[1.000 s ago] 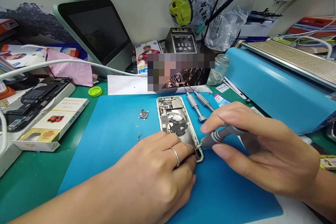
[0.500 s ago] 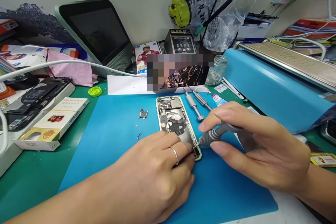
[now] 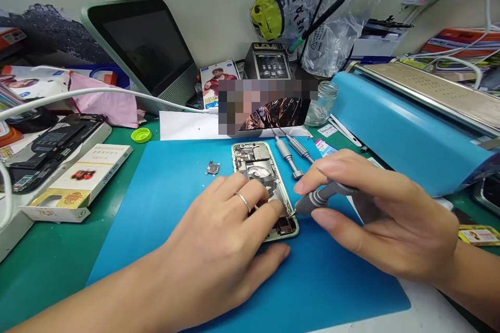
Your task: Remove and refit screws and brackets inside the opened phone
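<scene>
An opened smartphone (image 3: 255, 153) with bare inner parts lies on the blue mat (image 3: 164, 187). My left hand (image 3: 224, 234) is closed over its lower left part, fingers bent across the phone and thumb beside the bottom edge, hiding part of the inside. In my right hand (image 3: 394, 218) is a grey screwdriver (image 3: 314, 202), held between thumb and fingers. Its tip meets the phone's lower right side, close to my left index finger. A small dark circuit part (image 3: 212, 168) lies left of the phone. Two more screwdrivers (image 3: 287, 155) (image 3: 300, 148) lie beyond it.
A tablet-like screen (image 3: 144, 41) and a box with a dark crinkled picture (image 3: 277, 114) stand behind the mat. A blue machine (image 3: 398, 125) borders the right. A cigarette-style carton (image 3: 97, 169) and another opened phone (image 3: 54, 140) lie left; a white cable (image 3: 117, 91) crosses above.
My left hand has shifted up and left, its index finger and thumb spreading apart and uncovering more of the phone's lower end. The right hand and screwdriver have stayed nearly still.
</scene>
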`<state>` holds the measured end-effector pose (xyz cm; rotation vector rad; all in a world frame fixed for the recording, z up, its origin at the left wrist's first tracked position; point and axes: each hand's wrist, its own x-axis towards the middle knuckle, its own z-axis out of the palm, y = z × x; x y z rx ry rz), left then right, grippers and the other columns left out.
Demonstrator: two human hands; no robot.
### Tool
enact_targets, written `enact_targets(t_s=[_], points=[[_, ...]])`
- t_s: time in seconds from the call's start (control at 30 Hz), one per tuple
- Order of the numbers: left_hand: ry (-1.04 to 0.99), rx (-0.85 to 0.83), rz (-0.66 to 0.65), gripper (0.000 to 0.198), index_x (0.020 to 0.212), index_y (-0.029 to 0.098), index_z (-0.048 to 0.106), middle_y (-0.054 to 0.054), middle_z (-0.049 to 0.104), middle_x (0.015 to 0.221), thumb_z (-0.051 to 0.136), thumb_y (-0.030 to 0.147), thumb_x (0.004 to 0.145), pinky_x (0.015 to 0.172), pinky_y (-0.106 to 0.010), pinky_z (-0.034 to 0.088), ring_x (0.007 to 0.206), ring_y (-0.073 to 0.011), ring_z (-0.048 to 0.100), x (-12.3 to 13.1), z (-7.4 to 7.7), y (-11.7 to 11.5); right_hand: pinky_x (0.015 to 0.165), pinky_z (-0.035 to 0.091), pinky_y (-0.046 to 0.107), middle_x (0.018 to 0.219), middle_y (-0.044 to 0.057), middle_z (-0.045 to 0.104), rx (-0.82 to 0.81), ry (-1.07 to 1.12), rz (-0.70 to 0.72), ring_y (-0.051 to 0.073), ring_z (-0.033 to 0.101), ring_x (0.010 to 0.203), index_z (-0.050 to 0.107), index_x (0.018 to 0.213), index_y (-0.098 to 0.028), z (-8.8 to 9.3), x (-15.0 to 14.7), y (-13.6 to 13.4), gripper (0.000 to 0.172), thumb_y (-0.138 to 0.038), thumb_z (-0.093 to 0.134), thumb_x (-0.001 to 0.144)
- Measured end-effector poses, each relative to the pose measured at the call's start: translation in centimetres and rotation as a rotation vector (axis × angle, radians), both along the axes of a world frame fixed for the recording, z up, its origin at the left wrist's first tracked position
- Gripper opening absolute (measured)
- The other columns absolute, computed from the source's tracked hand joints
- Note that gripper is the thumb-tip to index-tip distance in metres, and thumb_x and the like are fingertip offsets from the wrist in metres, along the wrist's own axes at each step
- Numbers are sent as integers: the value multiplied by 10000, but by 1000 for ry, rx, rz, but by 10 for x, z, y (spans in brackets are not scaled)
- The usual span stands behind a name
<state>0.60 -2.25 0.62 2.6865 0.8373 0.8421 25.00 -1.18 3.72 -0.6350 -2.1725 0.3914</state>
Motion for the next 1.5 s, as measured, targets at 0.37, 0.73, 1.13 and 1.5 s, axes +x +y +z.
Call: enact_targets(t_s=[0.37,0.73,1.13,1.5], points=[[20,-62,11,152,1001,179,683,-60,651,996,610,310,1020,777,-448,431,872,-242,519,-1,-2,-1,805,662,376,1058,39,782,-7,-14,-3,212,725,923,551,1520,-336,2,0,0,764,-4,693,847],[32,-93,-7,160,1037,166,697,-77,674,1042,616,303,1018,773,-456,424,914,-261,544,1,-2,1,787,667,363,1051,44,786,9,-12,-1,212,733,922,567,1513,-314,4,-2,1,750,-1,694,844],[5,-24,-132,156,1019,173,683,-93,682,1060,562,267,1049,798,-398,489,946,-237,602,0,2,-1,816,671,360,1069,59,764,14,-27,16,208,716,951,533,1538,-293,4,2,-1,761,6,680,854],[0,-97,-185,185,1031,128,700,-81,657,1036,570,259,1044,787,-414,504,926,-219,582,-1,1,0,849,667,347,1059,48,748,5,-40,41,186,709,954,538,1533,-272,5,1,1,763,32,674,847]])
